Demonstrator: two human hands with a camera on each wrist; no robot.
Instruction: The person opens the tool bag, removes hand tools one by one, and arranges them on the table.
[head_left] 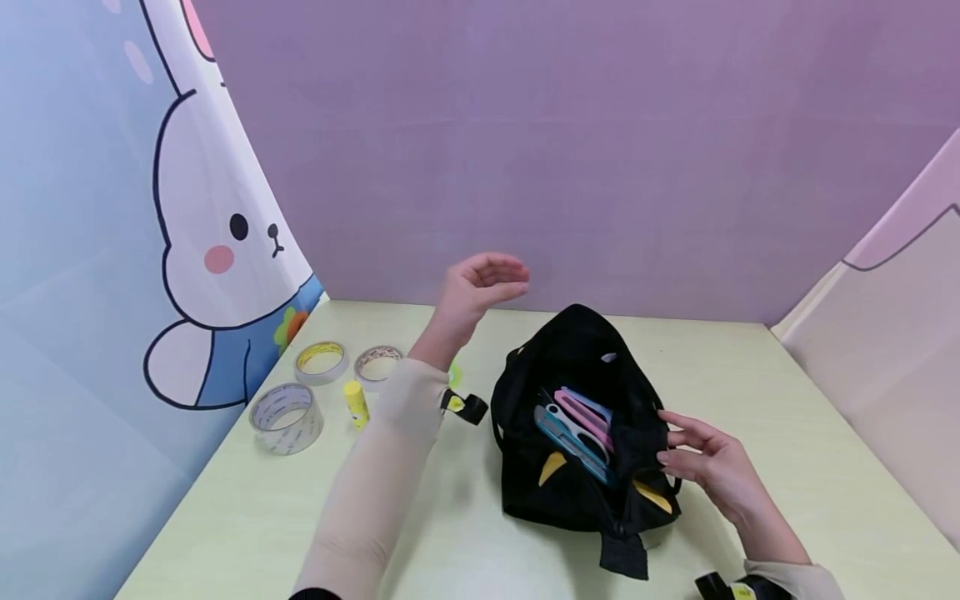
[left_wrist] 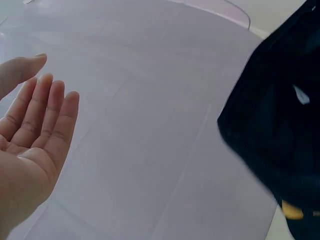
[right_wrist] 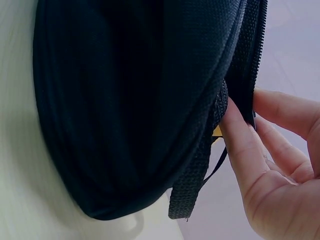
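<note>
A black bag [head_left: 525,492] with yellow patches sits on the table, its zipped mouth spread wide. Inside lie a teal utility knife [head_left: 558,435], scissors with white-rimmed handles [head_left: 597,446], and a pink long-bodied item [head_left: 581,414] beside a light-blue one [head_left: 592,403]. My right hand [head_left: 708,467] pinches the right edge of the bag's mouth; in the right wrist view its fingers [right_wrist: 245,145] are at the zipper edge and a webbing strap [right_wrist: 187,200]. My left hand [head_left: 483,287] is raised above the table's back edge, fingers extended and bare-palmed in the left wrist view, holding nothing.
Left of the bag stand a wide clear tape roll [head_left: 296,429], a yellow-cored tape roll [head_left: 321,363], another tape roll [head_left: 375,364] and a yellow glue stick [head_left: 356,404]. A small green thing [head_left: 454,375] is partly hidden behind my left wrist. A purple backdrop [head_left: 637,167] rises behind the table.
</note>
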